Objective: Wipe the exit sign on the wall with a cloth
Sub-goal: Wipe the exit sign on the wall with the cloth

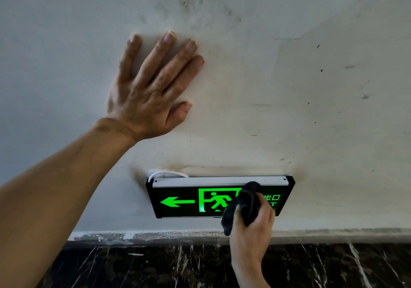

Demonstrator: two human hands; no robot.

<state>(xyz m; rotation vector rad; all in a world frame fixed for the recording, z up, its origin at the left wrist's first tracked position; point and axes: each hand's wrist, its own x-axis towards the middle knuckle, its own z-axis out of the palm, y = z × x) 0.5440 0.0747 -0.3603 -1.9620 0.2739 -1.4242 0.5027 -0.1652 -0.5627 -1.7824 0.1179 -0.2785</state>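
Observation:
The exit sign [189,201] is a black box with a silver top strip, a green arrow pointing left and a green running figure, fixed low on the white wall. My right hand [253,230] grips a dark cloth [245,205] and presses it against the right half of the sign face, hiding part of the green lettering. My left hand [151,87] lies flat on the wall above and left of the sign, fingers spread, holding nothing.
The white wall [289,87] carries dark smudges near the top and brown stains around the sign. A white cable [164,174] loops behind the sign's top left corner. Below runs a grey skirting strip [155,236], then dark marble with white veins [155,267].

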